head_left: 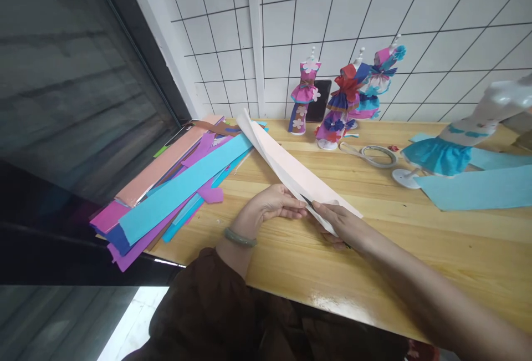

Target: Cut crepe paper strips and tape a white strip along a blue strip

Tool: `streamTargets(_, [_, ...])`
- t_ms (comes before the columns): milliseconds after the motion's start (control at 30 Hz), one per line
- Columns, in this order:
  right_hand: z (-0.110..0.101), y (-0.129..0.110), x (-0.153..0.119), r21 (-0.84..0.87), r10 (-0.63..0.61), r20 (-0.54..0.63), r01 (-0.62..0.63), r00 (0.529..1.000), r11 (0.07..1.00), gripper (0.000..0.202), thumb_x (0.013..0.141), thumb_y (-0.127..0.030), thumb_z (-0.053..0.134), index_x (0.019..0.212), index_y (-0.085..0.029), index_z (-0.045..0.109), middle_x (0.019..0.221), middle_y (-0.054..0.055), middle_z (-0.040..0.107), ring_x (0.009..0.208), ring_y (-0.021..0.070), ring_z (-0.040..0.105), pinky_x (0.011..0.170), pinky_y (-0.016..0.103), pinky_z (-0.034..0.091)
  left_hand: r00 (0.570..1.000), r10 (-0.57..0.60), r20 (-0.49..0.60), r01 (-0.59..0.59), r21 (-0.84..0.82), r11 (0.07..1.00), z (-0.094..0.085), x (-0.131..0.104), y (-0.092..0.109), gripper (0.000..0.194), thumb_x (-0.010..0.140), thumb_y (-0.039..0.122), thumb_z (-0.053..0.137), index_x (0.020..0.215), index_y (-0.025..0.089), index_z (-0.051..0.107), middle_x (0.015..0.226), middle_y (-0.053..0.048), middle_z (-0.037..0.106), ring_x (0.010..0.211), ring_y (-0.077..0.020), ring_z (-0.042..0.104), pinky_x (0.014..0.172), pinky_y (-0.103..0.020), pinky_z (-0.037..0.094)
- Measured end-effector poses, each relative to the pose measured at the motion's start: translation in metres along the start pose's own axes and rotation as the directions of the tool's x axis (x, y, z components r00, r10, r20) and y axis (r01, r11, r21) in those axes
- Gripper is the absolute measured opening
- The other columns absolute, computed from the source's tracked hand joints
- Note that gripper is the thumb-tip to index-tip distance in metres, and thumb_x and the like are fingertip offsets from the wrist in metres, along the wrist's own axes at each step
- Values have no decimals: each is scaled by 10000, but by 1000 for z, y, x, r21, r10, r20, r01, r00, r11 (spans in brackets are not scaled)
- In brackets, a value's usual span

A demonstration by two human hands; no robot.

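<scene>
A long pale pink sheet of crepe paper point(305, 169) lies slantwise over the table, its near edge lifted and curled. My left hand point(286, 204) pinches that edge between thumb and fingers. Close beside it, my right hand point(334, 222) is closed around scissors point(306, 200), whose dark blade shows at the paper's edge. Most of the scissors is hidden by the right hand and the paper. The far end of the sheet rests near a pile of coloured paper strips point(178, 183).
Several small mannequins in paper dresses point(305, 92) stand by the tiled wall, near a dark phone-like slab point(320, 100). A tape roll point(379, 156) lies to the right. Beyond it, a white mannequin point(469, 128) in a blue skirt leans over light blue paper point(486, 186).
</scene>
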State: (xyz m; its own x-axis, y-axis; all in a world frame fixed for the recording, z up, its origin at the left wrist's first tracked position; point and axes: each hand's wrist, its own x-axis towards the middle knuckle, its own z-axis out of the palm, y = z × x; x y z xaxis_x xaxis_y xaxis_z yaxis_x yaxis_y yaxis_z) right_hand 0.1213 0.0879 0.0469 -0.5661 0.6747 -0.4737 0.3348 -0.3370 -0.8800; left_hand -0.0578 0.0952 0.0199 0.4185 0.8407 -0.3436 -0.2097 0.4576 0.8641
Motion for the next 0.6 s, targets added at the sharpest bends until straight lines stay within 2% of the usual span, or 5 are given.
streamTargets(167, [1, 1, 0, -12, -24, -12, 23, 1000, 1000, 427, 728, -618, 408, 721, -193, 443, 489, -76, 303, 365, 51, 261, 353, 205, 196, 1000, 4, 7, -4, -2, 1000, -2, 1, -1, 315, 552, 180, 753, 832, 102, 633, 742, -78, 655, 679, -136, 625, 647, -250, 493])
streamTargets(367, [-3, 7, 4, -139, -39, -77, 28, 996, 990, 463, 741, -626, 381, 721, -172, 469, 484, -65, 321, 375, 57, 295, 350, 202, 237, 1000, 13, 24, -14, 22, 1000, -5, 3, -4, 325, 572, 208, 743, 860, 100, 637, 763, -79, 648, 680, -135, 620, 654, -255, 491])
streamTargets(600, [-5, 9, 5, -203, -93, -69, 77, 993, 976, 471, 757, -617, 364, 688, -163, 474, 457, -66, 318, 363, 56, 291, 337, 200, 241, 1000, 2, 21, -3, 36, 999, -6, 3, -5, 304, 573, 214, 740, 838, 104, 640, 757, -72, 646, 697, -135, 620, 661, -252, 490])
